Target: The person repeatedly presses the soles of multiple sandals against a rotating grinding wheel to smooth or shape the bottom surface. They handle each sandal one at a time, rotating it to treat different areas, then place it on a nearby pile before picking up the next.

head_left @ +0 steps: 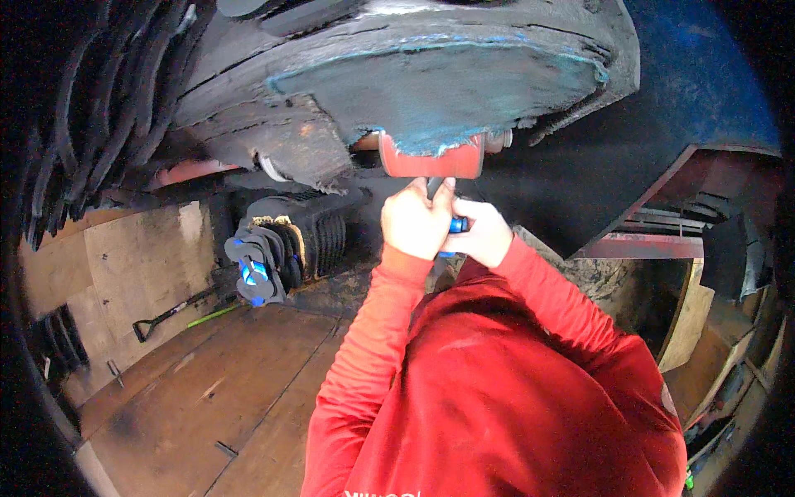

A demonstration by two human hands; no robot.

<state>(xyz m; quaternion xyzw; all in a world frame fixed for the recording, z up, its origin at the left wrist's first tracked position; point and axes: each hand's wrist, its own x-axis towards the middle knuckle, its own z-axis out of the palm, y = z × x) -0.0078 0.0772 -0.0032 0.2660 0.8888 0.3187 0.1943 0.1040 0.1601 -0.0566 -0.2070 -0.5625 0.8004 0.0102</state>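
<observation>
A wide red roller or belt (443, 166), like that of a sanding machine, shows under a dust-caked teal-grey flap (439, 95). Just below its lower edge my left hand (414, 219) is closed, thumb and fingertips pinching a small dark piece (433, 187) close to the red surface. Whether the piece touches it I cannot tell. My right hand (484, 234) is closed beside the left, gripping a bright blue part (458, 224) that shows between the hands. The dark and blue parts look like one item, mostly covered by my fingers; its kind stays hidden.
Left of my arms, a row of black, sole-like flat pieces (331, 236) hangs or stands, with a blue-marked one (255, 272) foremost. More curved black pieces (91, 108) are at upper left. A dark-handled tool (170, 316) lies by a plywood panel (153, 257). Wooden boards (691, 319) stand right.
</observation>
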